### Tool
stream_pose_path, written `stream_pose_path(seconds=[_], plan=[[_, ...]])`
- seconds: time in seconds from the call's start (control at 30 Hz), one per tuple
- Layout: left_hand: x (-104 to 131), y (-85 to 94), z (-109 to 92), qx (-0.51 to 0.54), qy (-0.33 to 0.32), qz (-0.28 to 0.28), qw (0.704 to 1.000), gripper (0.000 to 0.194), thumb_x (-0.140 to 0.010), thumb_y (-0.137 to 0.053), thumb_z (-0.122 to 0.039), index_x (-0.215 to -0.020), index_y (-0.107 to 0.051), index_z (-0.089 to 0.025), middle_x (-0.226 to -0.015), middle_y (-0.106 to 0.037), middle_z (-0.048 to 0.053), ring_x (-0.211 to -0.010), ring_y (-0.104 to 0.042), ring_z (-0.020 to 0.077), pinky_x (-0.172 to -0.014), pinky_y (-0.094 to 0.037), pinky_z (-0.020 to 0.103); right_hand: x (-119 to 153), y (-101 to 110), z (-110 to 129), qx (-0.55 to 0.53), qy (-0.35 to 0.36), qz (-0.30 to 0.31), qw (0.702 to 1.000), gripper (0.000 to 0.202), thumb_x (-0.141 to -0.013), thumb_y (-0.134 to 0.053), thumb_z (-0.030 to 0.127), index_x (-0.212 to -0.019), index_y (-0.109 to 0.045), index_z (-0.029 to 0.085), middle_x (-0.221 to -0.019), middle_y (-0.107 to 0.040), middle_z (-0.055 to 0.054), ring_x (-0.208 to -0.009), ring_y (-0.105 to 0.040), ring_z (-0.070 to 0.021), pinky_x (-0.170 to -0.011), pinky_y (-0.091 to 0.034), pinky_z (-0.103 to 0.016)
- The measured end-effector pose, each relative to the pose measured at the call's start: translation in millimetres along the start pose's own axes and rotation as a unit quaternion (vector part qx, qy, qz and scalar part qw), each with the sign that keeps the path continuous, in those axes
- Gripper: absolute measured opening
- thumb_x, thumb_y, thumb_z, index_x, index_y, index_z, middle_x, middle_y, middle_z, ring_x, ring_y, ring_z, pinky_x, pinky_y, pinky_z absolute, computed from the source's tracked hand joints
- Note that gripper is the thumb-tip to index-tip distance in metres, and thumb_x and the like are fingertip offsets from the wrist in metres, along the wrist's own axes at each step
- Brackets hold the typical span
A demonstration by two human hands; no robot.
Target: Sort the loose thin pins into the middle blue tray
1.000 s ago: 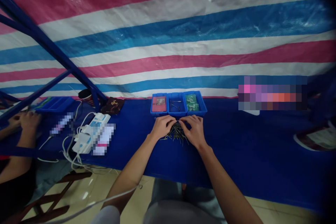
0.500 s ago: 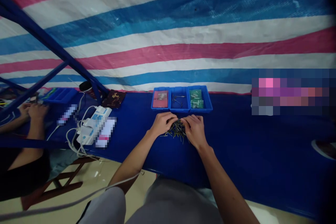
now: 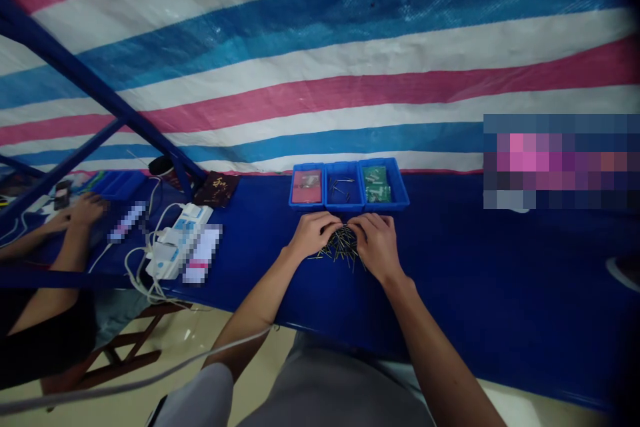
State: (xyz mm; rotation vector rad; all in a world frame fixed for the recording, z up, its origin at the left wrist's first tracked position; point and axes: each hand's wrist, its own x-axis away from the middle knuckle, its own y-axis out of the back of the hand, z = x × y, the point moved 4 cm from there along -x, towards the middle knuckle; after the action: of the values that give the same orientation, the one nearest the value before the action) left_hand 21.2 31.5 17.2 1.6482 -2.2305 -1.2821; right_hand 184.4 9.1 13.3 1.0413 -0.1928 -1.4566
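Note:
A pile of thin metal pieces like long screws or nails [image 3: 342,245] lies on the blue table, between my two hands. From the left, my left hand [image 3: 314,235] curves over the pile's far edge, thumb and fingers brought together. My right hand [image 3: 377,240] mirrors it on the other side, its fingers bent and pinched close to the left fingertips. Whatever is between the fingertips is too small to name. Just beyond stand three joined blue bins: one with a pink packet [image 3: 307,188], one with a few loose metal pieces [image 3: 343,188], one with green packets [image 3: 377,185].
Left of me lie a white power strip [image 3: 175,243] with cables, a blurred-out phone-like item [image 3: 203,253] and a dark red packet [image 3: 217,188]. A blue metal frame [image 3: 100,90] slants across. Another person's hands [image 3: 83,213] work at far left. A striped tarp [image 3: 320,93] hangs behind.
My right hand has shifted slightly right and my fingertips remain close together over the pile. The other person's hands have moved a little to the right. The view has tilted slightly.

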Motion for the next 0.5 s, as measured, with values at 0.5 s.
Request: stream_pose_path(seconds=[0.5], plan=[[0.9, 3.5, 2.9, -0.004, 0.014, -0.025, 1.0, 0.026, -0.098, -0.053, -0.034, -0.091, -0.072, -0.016, -0.081, -0.07, 0.006, -0.071, -0.063, 0.0155, -0.069, -0.048, 0.026, 0.7, 0.2, 2.0, 0.005, -0.021, -0.012, 1.0, 0.027, -0.103, -0.042, 0.036, -0.092, -0.062, 0.021, -0.082, -0.068, -0.004, -0.08, -0.059, -0.0216, -0.081, -0.033, -0.037]])
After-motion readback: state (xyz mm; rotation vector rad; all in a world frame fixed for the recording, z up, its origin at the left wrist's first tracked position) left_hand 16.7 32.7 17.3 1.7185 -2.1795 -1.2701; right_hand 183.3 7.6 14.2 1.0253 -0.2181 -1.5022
